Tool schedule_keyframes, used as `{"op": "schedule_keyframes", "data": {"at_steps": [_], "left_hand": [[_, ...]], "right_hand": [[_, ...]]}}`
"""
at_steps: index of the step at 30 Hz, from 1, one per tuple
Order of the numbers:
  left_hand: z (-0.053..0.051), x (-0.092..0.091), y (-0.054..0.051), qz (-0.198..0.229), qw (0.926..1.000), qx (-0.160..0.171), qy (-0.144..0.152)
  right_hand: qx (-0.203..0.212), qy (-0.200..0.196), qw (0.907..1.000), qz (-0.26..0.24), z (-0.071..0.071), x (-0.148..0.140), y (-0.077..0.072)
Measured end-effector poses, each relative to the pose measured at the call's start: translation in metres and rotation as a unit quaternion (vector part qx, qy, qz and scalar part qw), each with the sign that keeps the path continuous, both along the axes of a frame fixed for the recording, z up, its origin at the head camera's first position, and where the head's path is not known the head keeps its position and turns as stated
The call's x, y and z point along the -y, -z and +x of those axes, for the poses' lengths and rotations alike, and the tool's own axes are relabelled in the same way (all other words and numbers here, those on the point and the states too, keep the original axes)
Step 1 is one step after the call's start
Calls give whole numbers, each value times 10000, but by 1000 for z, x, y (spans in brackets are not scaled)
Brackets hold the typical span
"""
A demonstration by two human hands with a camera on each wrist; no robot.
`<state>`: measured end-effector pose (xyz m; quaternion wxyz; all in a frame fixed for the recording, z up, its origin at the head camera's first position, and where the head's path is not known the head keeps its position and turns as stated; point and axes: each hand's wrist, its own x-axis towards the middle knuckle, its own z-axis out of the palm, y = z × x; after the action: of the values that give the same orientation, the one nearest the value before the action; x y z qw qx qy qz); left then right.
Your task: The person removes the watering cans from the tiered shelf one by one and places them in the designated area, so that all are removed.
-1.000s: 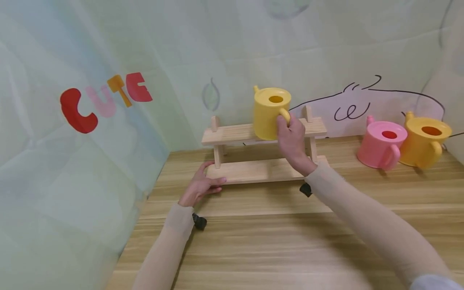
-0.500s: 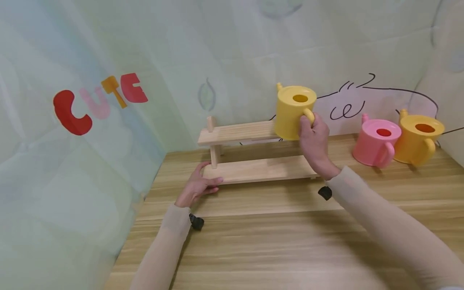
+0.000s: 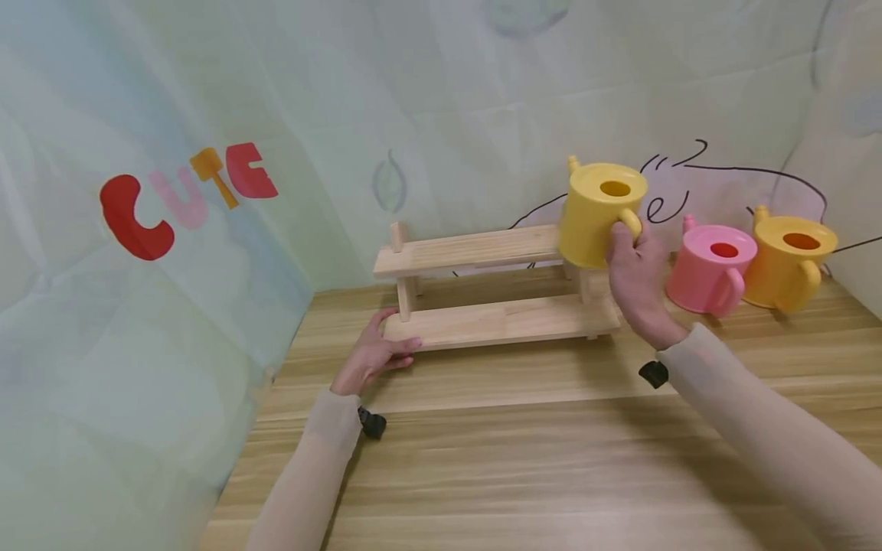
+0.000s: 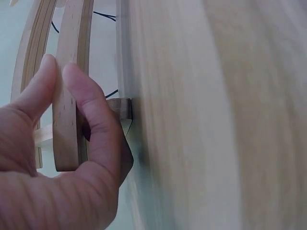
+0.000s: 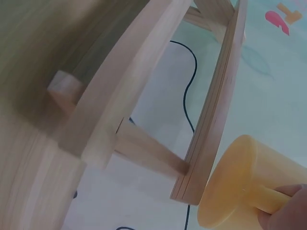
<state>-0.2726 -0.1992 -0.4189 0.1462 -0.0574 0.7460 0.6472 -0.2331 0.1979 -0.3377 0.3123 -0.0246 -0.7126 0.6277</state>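
A two-tier wooden shelf (image 3: 475, 325) stands on the table against the back cloth. My left hand (image 3: 372, 353) grips the left end of its lower board, which the left wrist view shows between thumb and fingers (image 4: 98, 115). By its handle, my right hand (image 3: 641, 283) holds a yellow watering can (image 3: 594, 218) upright at the right end of the upper board (image 3: 482, 251). The can hides that end in the head view. In the right wrist view the can's base (image 5: 228, 187) is close to the board's end; whether they touch I cannot tell.
Right of my right hand, a pink watering can (image 3: 703, 272) and a darker yellow watering can (image 3: 782, 264) stand side by side on the wooden table (image 3: 482, 459). Printed cloth (image 3: 331, 92) closes off the back and left.
My right hand has carried the yellow watering can rightward along the upper board to its right end. My left hand keeps its grip on the shelf. The head view has shifted slightly.
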Motion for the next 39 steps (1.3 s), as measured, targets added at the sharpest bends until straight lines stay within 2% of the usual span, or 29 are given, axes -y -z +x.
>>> {"op": "schedule_keyframes", "data": {"at_steps": [10,26,39], "left_hand": [[0,-1,-2,-15,10000,5,-14],[1,-3,-3,-97,9999,43,-1],[1,-1,-4,-96,9999,41,33]], "right_hand": [[329,603,9976,119,10,-25,4],[450,1023,9937,15,20,-53,12],[762,916,9921,391,16,-62,38]]}}
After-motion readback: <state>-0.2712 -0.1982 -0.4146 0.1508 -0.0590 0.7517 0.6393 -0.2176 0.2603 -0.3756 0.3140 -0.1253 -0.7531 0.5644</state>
